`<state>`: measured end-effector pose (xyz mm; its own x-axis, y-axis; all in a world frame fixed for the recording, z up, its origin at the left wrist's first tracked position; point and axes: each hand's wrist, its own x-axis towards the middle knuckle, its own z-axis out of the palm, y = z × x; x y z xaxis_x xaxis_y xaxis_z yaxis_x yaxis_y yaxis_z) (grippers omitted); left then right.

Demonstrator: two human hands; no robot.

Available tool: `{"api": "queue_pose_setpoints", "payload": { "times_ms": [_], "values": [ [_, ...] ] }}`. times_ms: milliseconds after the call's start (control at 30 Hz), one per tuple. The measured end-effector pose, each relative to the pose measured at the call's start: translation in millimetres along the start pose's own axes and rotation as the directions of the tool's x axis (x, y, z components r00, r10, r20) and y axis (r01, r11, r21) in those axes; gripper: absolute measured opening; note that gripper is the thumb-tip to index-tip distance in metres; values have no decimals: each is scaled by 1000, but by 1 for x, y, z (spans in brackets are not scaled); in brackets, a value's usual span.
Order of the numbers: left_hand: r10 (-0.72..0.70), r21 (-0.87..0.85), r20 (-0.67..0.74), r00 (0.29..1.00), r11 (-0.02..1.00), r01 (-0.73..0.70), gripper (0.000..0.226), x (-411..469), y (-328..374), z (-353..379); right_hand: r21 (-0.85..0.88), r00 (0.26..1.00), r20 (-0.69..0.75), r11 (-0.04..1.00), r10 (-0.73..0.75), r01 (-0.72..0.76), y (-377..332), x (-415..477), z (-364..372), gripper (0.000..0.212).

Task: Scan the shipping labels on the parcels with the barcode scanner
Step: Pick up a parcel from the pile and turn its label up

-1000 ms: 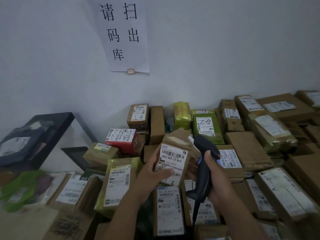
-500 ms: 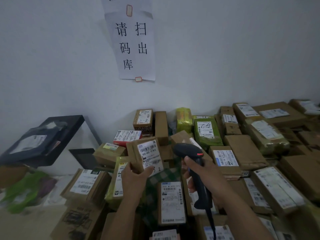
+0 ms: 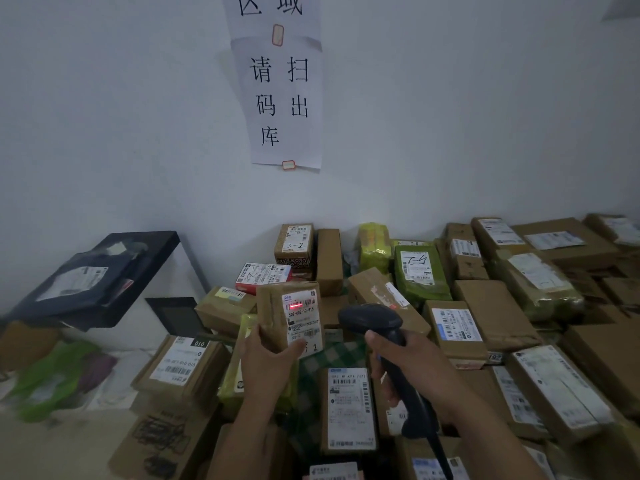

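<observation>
Right, we see the left hand wrapped around the lower end of a small brown parcel, fingers behind it and thumb across the front, holding it upright above the pile with its shipping label facing us. A red scan line lies across the top barcode on that label; below it we read 502-602-12-815. The right hand is closed around the grip of the black barcode scanner, whose head sits just right of the held parcel and points left towards the label, not touching it; its cable runs down out of the bottom edge. Under both hands we see a dense heap of cardboard parcels, most with white labels up, one flat box lying directly between the forearms. Green-wrapped packages sit further back near the white wall, where a paper sign with Chinese characters hangs. At left a black shelf carries a dark bagged parcel.
</observation>
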<state>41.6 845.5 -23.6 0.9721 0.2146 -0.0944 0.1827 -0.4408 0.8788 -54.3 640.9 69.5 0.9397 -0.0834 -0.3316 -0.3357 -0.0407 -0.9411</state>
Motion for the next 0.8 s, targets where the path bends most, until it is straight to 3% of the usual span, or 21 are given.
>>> {"api": "queue_pose_setpoints", "payload": {
  "times_ms": [133,333,500,667,800],
  "values": [
    [1,16,-2,1000,1000,-1,75,0,1,2,-6,1000,6,1000,-2,2,0,2,-2,40],
    [-15,81,89,996,997,8,109,13,-7,20,33,1000,-22,999,3,-2,3,7,-10,38],
    [-11,245,235,972,968,-48,77,25,8,38,92,995,-88,995,50,-42,9,20,-26,39],
    [54,390,377,925,897,-211,72,41,16,58,158,976,-186,984,116,-87,21,39,-39,45],
    [41,472,487,872,828,-303,37,63,23,76,200,968,-191,972,160,-121,29,54,-46,44]
  ]
}}
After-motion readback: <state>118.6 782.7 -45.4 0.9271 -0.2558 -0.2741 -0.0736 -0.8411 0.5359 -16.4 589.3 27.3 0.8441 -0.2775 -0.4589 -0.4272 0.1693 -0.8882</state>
